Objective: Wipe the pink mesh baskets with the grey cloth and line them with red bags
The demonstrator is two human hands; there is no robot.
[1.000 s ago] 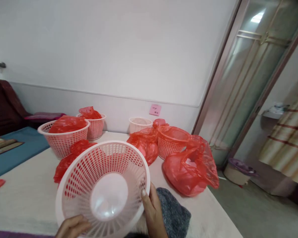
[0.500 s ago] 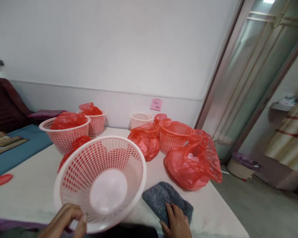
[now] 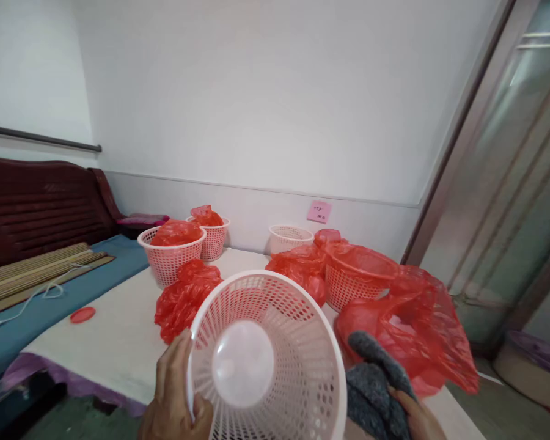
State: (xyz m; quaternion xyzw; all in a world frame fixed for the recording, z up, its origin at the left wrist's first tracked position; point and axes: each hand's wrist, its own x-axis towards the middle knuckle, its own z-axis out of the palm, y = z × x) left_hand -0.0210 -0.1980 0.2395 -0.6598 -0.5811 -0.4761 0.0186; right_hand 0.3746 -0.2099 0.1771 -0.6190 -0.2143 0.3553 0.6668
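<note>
A pale pink plastic basket (image 3: 244, 360) with perforated sides fills the lower middle, its mouth tilted toward me. My left hand (image 3: 176, 391) grips its left rim, thumb inside and fingers outside. At the lower right, my right hand (image 3: 417, 415) is closed on a bunched dark grey cloth (image 3: 371, 394), which is beside the basket's right side. Behind the cloth lies a red plastic bag (image 3: 407, 330). A crumpled red bag (image 3: 186, 299) sits just beyond my left hand.
Along the back stand several baskets, including a white one (image 3: 291, 238), a red-bagged one (image 3: 360, 275) and a pink one (image 3: 172, 263) holding red plastic. A red disc (image 3: 82, 315) lies on the white-topped table (image 3: 114, 342). A pink note (image 3: 319, 211) is on the wall.
The view has turned left. My left hand has tipped the basket further toward me. My right hand has lifted the cloth, which lay flat on the table, and bunched it up.
</note>
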